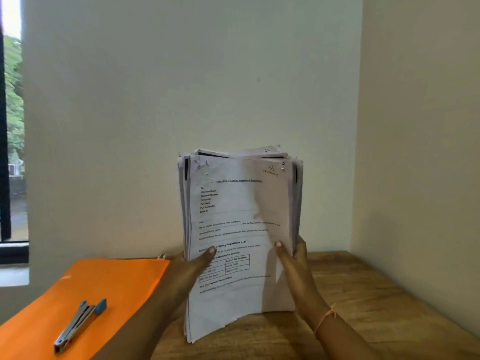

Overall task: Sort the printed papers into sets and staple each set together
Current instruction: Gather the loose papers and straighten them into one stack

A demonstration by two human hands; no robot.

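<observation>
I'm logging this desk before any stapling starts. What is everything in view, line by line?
stack of white printed papers: one, white with black text, held upright over the table
silver metal stapler with blue ends: one, lying on the folder
flat orange folder: one, orange, on the table's left part
brown wooden table: one, brown, below the papers
window: one, dark frame, far left
hands: two; left hand grips the stack's left edge, right hand its right edge

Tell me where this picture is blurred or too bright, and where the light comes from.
Head view: the window is washed out at its top and seems the light source; the paper stack is motion-blurred on its right half; the stapler on the orange folder looks sharp.
</observation>
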